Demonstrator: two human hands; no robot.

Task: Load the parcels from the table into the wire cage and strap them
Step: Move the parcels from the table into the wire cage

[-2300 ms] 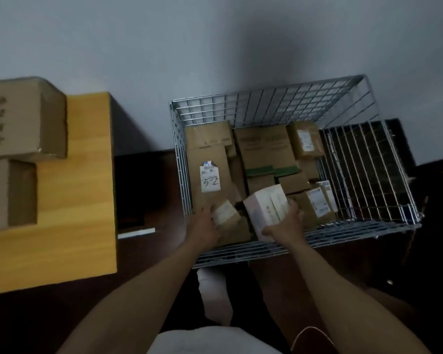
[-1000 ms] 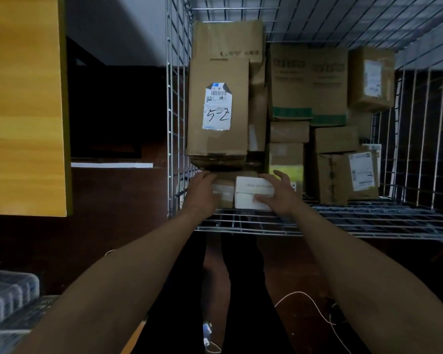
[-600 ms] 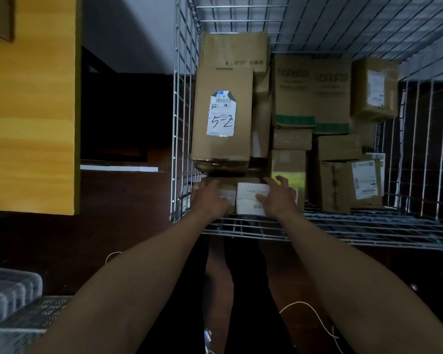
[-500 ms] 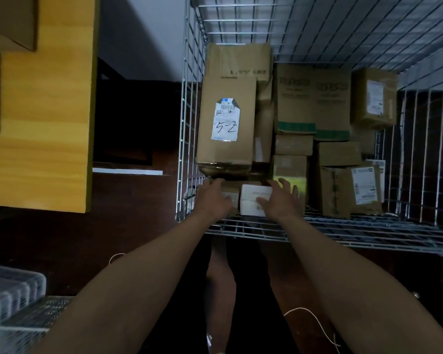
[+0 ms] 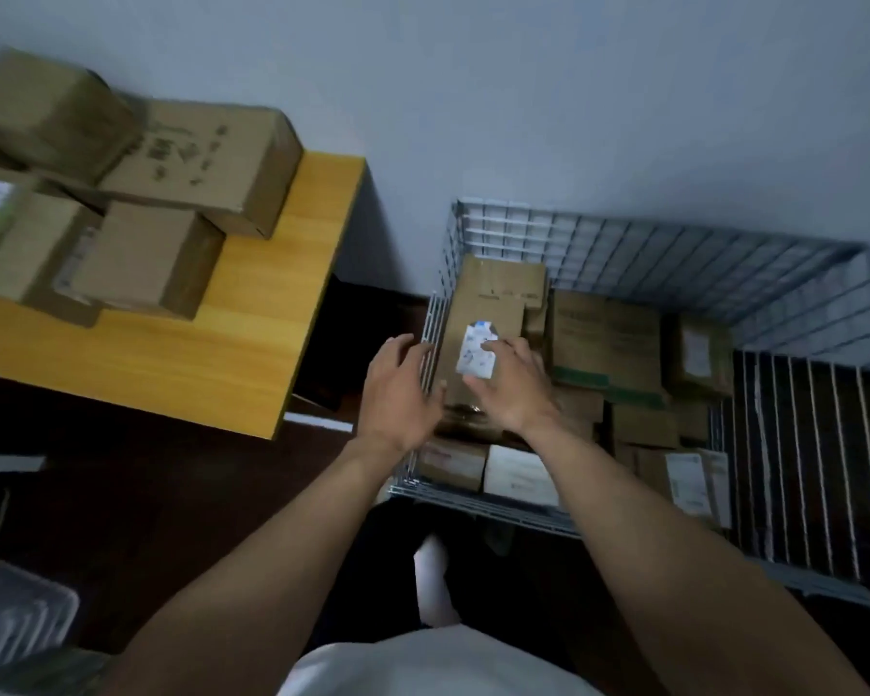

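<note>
Two empty hands, fingers spread wide — left hand (image 5: 398,389) above wire cage (image 5: 624,243) wall, right hand (image 5: 511,386) over tall carton (image 5: 493,303), its white label (image 5: 475,356) blurred beyond reading. Parcels (image 5: 603,339) packed inside cage — others stacked on table (image 5: 197,364).

No text readable, all blurred. Dark printed characters on the big cardboard box (image 5: 197,158) on the table (image 5: 252,354), illegible; white shipping label (image 5: 473,356) on the tall box (image 5: 493,298) in the wire cage (image 5: 674,243), partly under the right hand (image 5: 511,391), marks unreadable. White labels on the far-right box (image 5: 699,351) and the front-right box (image 5: 684,482), too blurred as well.
</note>
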